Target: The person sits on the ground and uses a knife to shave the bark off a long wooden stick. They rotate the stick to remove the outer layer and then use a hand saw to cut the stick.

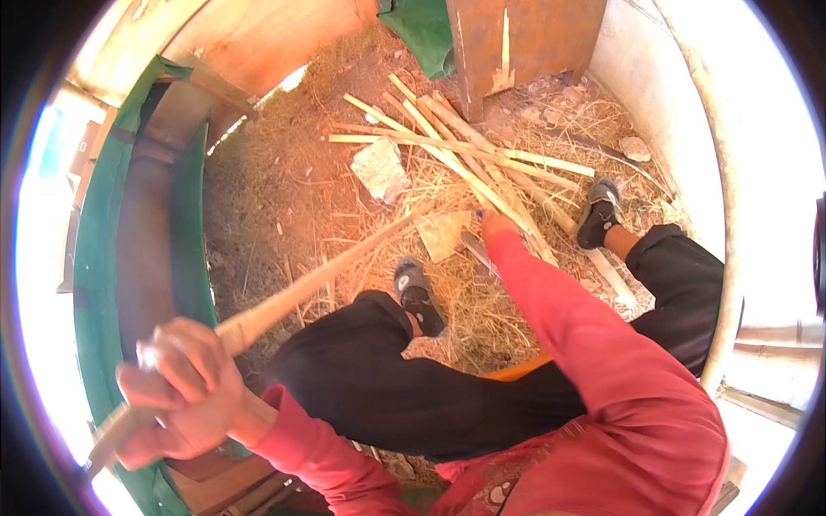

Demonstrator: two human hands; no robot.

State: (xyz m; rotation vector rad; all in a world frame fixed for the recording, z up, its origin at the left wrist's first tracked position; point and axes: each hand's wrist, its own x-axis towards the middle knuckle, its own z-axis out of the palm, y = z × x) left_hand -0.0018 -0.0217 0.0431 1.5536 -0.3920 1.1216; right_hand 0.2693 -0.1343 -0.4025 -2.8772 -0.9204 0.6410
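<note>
My left hand point(185, 391), slightly blurred and raised at the lower left, wraps its fingers round a long pale wooden pole point(301, 291). The pole slants up and right, its far end close to a small flat board point(443, 234) on the ground. Near the middle, my right hand point(499, 225) is closed on what looks like a knife point(478, 250). Its grey blade shows beside the wrist, and a bit of blue shows by the fingers; most of the handle is hidden in my grip.
Several split poles point(465, 150) lie crossed beyond my right hand. A pale stone block point(380, 170) sits left of them. Straw and shavings point(482, 327) cover the ground between my shoes. A wooden cabinet point(538, 47) stands behind; a green-edged frame point(103, 258) stands left, a curved pole point(718, 172) right.
</note>
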